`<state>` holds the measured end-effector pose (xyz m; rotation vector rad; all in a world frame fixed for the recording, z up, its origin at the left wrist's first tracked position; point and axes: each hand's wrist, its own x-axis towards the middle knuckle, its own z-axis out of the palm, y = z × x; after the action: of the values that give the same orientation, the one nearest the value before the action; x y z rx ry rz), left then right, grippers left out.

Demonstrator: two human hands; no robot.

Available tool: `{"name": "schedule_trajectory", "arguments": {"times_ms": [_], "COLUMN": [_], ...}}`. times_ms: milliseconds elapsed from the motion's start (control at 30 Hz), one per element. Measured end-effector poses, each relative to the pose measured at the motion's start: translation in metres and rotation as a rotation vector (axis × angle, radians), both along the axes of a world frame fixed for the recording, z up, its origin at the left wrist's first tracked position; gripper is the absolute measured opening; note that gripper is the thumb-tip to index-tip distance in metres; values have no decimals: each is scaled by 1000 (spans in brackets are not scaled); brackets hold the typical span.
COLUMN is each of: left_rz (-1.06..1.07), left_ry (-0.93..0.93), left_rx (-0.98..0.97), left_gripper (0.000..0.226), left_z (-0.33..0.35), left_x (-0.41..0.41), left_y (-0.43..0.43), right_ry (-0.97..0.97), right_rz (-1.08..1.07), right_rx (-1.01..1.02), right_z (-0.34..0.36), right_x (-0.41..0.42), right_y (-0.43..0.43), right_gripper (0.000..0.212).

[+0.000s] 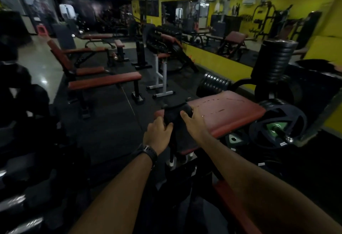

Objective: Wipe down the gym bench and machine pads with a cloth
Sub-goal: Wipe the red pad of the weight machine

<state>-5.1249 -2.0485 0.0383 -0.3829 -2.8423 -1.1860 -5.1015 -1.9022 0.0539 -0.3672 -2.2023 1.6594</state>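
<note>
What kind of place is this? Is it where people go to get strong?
Yes, it looks like a gym. There are red padded benches, stacks of black weight plates, and a long mirror on the yellow wall.

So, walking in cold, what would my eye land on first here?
Probably the two bare hands in the centre: the left hand grips a dark cloth and the right hand rests on it, at the near end of a worn red pad. Just right of that pad sit black weight plates, one with a green hub, and a mirrored yellow wall glows behind the dim gym.
</note>
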Motion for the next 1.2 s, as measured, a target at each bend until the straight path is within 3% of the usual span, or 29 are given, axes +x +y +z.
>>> {"name": "schedule_trajectory", "arguments": {"times_ms": [100, 167, 267, 333, 433, 500, 633, 733, 800, 1000, 1200], "left_rz": [-66, -109, -169, -206, -223, -261, -394, -480, -525, -552, -512], "left_ry": [10, -14, -72, -92, -94, -142, -251, -392, -427, -327, -262], "left_rx": [-41, -104, -188, -195, -54, 27, 187, 137, 64, -280, -266], "left_gripper": [31, 36, 52, 60, 63, 66, 81, 102, 109, 148, 151], "left_z": [-15, -29, -51, -62, -71, -78, -90, -79, -70, -68, -79], "left_x": [-53, -87, -127, -140, -152, -159, -171, -179, -183, -185, -187], "left_y": [12, 20, 26, 26, 27, 23, 8, 1, 0, -6, -5], "right_ry": [-87, -225, -362, -323, -208, -296, -446, -462, -472, -463, -377], "right_rz": [-77, -155, -303, -365, -224, -43, 145, 224, 204, 63, 234], "right_rx": [-23, 69, 417, 632, 838, 939, 988, 1119, 1092, 1061, 1074], "right_z": [-15, -27, -39, -44, -43, -41, -48, -53, -55, -45, -57], "right_x": [-44, -71, -105, -115, -131, -138, -126, -126, -140, -161, -116], "right_y": [5, 4, -3, -8, -6, -4, -7, 1, 8, 29, 1], "right_gripper": [22, 30, 37, 39, 46, 52, 61, 69, 69, 58, 72]}}
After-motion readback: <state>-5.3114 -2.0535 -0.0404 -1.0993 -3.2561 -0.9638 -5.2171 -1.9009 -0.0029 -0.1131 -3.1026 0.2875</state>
